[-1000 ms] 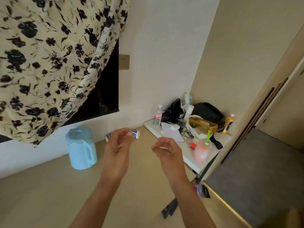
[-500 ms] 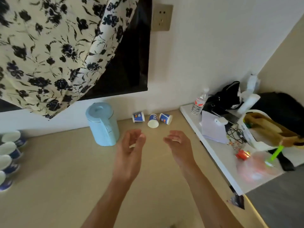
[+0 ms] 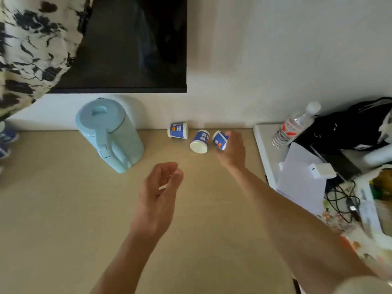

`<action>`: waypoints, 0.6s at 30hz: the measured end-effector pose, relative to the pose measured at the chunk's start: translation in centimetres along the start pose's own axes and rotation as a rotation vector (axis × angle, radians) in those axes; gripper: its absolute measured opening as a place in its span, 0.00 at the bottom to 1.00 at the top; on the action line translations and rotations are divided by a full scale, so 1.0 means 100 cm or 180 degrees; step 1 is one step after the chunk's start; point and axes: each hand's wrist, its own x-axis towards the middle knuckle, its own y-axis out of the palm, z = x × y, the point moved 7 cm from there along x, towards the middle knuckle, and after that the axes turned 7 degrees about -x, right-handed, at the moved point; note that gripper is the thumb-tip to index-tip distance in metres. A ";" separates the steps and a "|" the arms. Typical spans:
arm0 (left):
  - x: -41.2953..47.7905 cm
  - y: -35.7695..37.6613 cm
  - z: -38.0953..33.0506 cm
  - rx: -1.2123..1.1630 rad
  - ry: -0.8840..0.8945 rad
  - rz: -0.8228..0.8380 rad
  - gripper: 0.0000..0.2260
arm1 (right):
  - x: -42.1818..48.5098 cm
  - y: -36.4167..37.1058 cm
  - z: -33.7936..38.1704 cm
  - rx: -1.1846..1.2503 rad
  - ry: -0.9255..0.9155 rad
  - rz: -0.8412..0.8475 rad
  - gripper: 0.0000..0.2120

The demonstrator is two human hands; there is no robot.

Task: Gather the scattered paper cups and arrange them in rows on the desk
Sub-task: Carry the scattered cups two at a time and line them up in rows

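Blue-and-white printed paper, smooth and tapered: three cups lie tipped over at the centre of the frame, close to the wall at the far edge of the matte, pale wood-look desk (image 3: 63,209). The leftmost paper cup (image 3: 178,130) lies on its side. The middle paper cup (image 3: 200,142) turns its round white mouth toward the camera. The rightmost paper cup (image 3: 219,140), just beside it, sits in the right hand (image 3: 232,149), with fingers curled over its far side and thumb beneath. The left hand (image 3: 158,196) hovers lower in the frame above bare desk, fingers loosely curved and holding nothing.

Left of the cups stands a pale blue plastic kettle (image 3: 108,132), cylindrical with a looped handle. At right, a ribbed clear water bottle (image 3: 293,126) stands on a white side table (image 3: 263,141) beside a black bag (image 3: 350,128). Floral fabric (image 3: 27,45) drapes over a glossy black screen (image 3: 127,43) at upper left.
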 end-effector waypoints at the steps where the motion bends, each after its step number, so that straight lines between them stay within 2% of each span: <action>1: 0.001 0.000 0.004 0.0007 -0.0009 -0.0022 0.16 | 0.014 0.007 -0.005 -0.0268 -0.0049 0.0039 0.25; 3: 0.002 -0.002 0.012 0.0056 -0.0073 -0.0101 0.14 | 0.038 0.021 -0.014 -0.0659 -0.0117 0.0129 0.28; 10: 0.000 -0.015 0.039 0.0196 -0.0252 -0.0332 0.14 | 0.072 0.060 -0.037 -0.1138 -0.0146 0.0307 0.33; 14: -0.003 -0.010 0.043 0.0271 -0.0292 -0.0324 0.15 | 0.064 0.060 -0.046 -0.0964 -0.0087 0.0367 0.33; 18: 0.000 -0.001 0.035 0.0315 -0.0273 -0.0276 0.09 | 0.055 0.031 -0.041 -0.0561 -0.0204 0.0201 0.29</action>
